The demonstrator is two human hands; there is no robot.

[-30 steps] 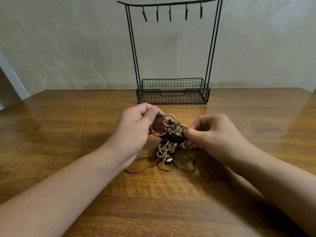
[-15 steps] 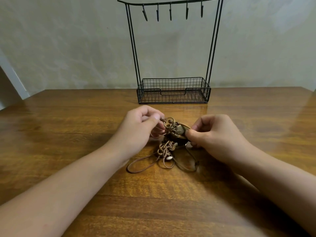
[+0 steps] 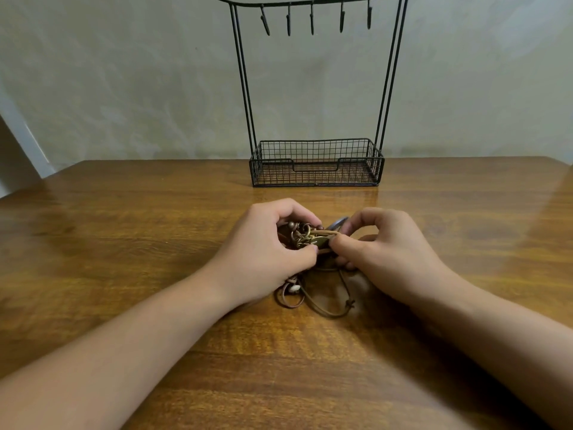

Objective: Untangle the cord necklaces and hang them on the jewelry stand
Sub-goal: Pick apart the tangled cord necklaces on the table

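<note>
1. At the far edge of the wooden table (image 3: 124,243), against the pale wall (image 3: 124,72), stands the black wire jewelry stand (image 3: 316,162); its basket base sits on the tabletop and its five hooks (image 3: 311,23) hang bare from the top bar.
2. Between the stand's base and the hands lies a strip of bare wood, and wide stretches of tabletop run out to the left and right edges.
3. Near the table's middle, the tangled cord necklaces (image 3: 310,240) are bunched between the two hands, with brown beads, a metal ring and a brass-coloured pendant showing at the top of the clump.
4. The left hand (image 3: 266,249) curls its fingers over the bundle's left side, thumb pressed against the cords.
5. The right hand (image 3: 381,252) pinches the bundle's right side between thumb and forefinger, its knuckles raised.
6. Loose cord loops (image 3: 322,302) trail toward the near side of the table, resting on the wood between the wrists.
</note>
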